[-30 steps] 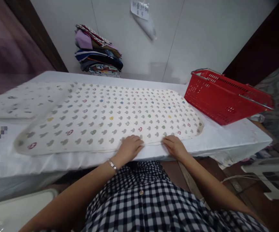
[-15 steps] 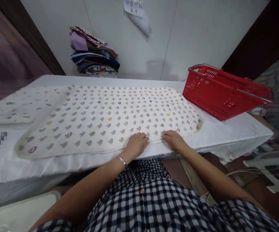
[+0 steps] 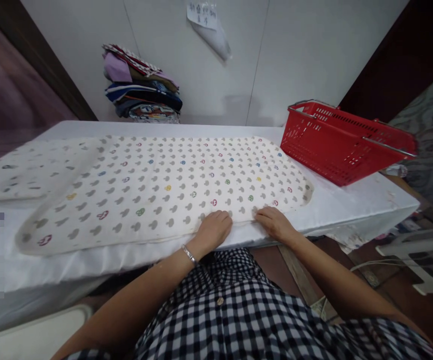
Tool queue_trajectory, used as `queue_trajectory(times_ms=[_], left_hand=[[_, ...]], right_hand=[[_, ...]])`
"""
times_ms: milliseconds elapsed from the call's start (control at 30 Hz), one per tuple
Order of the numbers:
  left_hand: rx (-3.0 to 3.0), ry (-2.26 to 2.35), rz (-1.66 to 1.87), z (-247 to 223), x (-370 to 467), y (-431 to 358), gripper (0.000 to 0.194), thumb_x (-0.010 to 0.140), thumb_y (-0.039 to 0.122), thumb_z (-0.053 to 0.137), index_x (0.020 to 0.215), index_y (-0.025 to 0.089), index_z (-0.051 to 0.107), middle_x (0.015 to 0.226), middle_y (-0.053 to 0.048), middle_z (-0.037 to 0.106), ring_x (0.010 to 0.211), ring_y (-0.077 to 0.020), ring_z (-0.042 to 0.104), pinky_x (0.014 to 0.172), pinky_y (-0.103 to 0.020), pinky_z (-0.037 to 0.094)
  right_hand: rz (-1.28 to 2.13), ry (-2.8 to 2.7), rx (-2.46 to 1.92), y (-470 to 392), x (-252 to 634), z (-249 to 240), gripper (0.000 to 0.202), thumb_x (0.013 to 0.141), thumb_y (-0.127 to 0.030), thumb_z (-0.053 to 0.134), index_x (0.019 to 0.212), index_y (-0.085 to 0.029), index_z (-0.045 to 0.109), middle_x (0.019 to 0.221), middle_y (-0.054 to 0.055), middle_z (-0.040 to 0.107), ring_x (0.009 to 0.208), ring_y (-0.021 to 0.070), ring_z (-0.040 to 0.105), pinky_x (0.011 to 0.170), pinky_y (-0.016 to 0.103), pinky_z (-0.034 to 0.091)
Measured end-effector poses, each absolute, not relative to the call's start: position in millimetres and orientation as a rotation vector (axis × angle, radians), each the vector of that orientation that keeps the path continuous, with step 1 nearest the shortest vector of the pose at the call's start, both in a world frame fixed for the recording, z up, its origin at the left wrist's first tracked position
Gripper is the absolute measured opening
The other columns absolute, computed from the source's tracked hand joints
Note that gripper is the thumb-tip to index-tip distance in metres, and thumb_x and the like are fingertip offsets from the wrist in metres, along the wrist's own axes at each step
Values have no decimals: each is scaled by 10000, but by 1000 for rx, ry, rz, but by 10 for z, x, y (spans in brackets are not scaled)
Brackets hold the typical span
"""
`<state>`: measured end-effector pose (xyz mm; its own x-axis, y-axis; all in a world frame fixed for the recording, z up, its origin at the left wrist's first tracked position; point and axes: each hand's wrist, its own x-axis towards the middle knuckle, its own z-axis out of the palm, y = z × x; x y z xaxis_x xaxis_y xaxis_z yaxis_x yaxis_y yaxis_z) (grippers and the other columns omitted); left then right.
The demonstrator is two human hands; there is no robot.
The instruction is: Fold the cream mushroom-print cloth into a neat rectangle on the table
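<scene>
A cream cloth point(image 3: 156, 175) with rounded corners and a mushroom print lies spread on the white-covered table, its near edge running close to the table's front. My left hand point(image 3: 213, 231), with a silver bracelet at the wrist, has its fingers together and bent over that near edge, right of its middle. A short way to the right, my right hand point(image 3: 274, 224) pinches the same edge with curled fingertips. Both thumbs are mostly hidden. At the left, a paler part of patterned cloth point(image 3: 21, 167) lies beside the main piece; whether they are joined I cannot tell.
A red plastic basket point(image 3: 344, 150) with metal handles stands at the table's right end. Folded fabrics point(image 3: 143, 85) are stacked against the back wall. A paper note point(image 3: 203, 16) hangs above. A white plastic stool point(image 3: 422, 255) is at the lower right.
The view has shifted slightly, so the table and basket sit a little further left in it. Both hands stay at the cloth's near edge, their fingers slightly more curled.
</scene>
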<state>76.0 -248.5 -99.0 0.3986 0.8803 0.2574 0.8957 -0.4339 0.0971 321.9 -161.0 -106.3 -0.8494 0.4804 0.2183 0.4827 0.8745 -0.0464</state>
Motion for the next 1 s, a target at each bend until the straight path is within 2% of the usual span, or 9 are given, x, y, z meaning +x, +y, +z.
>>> queue_trajectory(times_ms=[300, 500, 667, 833, 1000], left_hand=[[-2655, -1534, -354, -1008, 798, -2526, 186, 929, 176, 381, 821, 162, 532, 896, -74, 546, 842, -203, 494, 754, -362, 400], [-2683, -1609, -355, -930, 828, -2476, 121, 904, 281, 491, 943, 178, 541, 973, -63, 552, 907, -214, 493, 770, -354, 399], [-2700, -1587, -267, -950, 874, -2379, 159, 929, 219, 415, 962, 179, 565, 958, -64, 565, 900, -216, 504, 756, -349, 398], [-2732, -1591, -148, -905, 892, -2332, 228, 929, 172, 366, 974, 172, 589, 971, -76, 573, 894, -221, 520, 761, -358, 413], [-2744, -1574, -11, -852, 916, -2319, 273, 872, 73, 367, 991, 161, 596, 988, -87, 580, 889, -239, 536, 752, -379, 430]], right_hand=[[-5, -2727, -681, -1601, 3225, -1169, 242, 887, -133, 459, 1026, -166, 654, 997, 92, 626, 875, 193, 507, 774, 311, 395], [33, -2659, -621, -1573, 3290, -1193, 248, 893, -173, 478, 1082, -178, 638, 1022, 93, 638, 914, 204, 540, 797, 331, 434], [-22, -2599, -771, -1461, 3584, -1210, 261, 899, -182, 487, 1113, -189, 637, 1110, 100, 638, 1031, 212, 559, 877, 358, 440], [-51, -2504, -918, -1226, 4059, -1222, 249, 893, -187, 479, 1056, -185, 667, 1119, 116, 644, 1037, 219, 579, 899, 386, 461], [273, -1994, -1470, -994, 4500, -1131, 191, 797, -160, 555, 899, -199, 711, 1099, 87, 662, 1075, 215, 577, 979, 386, 438]])
